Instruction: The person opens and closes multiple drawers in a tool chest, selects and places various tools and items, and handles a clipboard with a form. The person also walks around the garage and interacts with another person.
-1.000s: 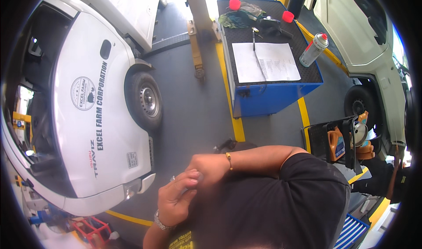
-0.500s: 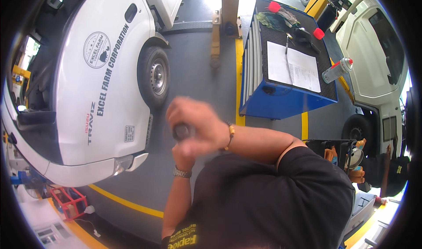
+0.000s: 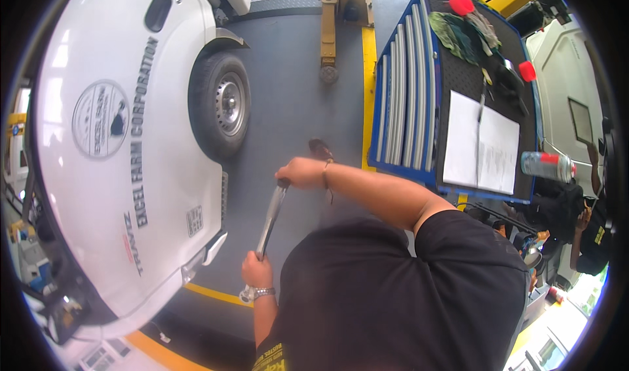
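Note:
A long chrome torque wrench slants in front of my body between both hands. My right hand, with a bracelet at its wrist, is closed round the dark handle end at the top. Lower down, my left hand, with a metal watch at its wrist, is wrapped round the shaft close to the wrench's head. That head sticks out below the fingers beside the watch. The wrench touches nothing else that I can see.
A white truck with its front wheel stands on the left. At the right is a blue tool cabinet bearing papers, a rag and a spray can. A yellow lift arm lies ahead. Another person is at far right.
The wrench, earlier seen nearly end-on with my hands close together, now shows lengthwise. My right hand has moved away from the left and forward. The whole view has shifted.

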Demonstrator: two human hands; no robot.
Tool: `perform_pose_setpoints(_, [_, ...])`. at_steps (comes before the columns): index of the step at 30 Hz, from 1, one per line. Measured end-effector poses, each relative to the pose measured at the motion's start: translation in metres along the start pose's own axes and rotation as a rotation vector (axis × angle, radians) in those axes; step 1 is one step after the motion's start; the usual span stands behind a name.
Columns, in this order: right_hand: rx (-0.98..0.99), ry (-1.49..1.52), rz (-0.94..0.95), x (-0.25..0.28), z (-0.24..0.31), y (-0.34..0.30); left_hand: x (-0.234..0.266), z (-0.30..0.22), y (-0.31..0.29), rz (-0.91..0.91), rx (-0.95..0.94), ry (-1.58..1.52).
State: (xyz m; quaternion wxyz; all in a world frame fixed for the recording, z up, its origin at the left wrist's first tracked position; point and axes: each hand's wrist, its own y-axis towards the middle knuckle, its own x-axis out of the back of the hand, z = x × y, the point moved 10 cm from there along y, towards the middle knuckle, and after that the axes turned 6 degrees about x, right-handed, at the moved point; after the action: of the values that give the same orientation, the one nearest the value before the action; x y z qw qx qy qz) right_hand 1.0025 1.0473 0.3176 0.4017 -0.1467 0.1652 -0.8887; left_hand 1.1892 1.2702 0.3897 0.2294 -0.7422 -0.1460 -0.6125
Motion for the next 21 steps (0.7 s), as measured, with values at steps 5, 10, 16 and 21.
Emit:
perform_pose_setpoints(5, [-0.064, 0.164, -0.043, 0.043, 0.004, 0.042, -0.007, -0.032, 0.051, 0.198, 0.085, 0.031])
perform_pose_setpoints(10, [0.02, -0.102, 0.123, 0.069, 0.04, 0.073, -0.016, -0.051, 0.071, 0.365, 0.159, -0.058])
perform_pose_setpoints(16, [0.073, -0.395, 0.251, 0.098, 0.001, 0.068, -0.016, -0.08, 0.087, 0.236, 0.21, 0.207])
perform_pose_setpoints(21, [-0.03, -0.525, 0.231, 0.102, -0.039, 0.062, -0.02, -0.087, 0.12, 0.31, 0.097, 0.24])
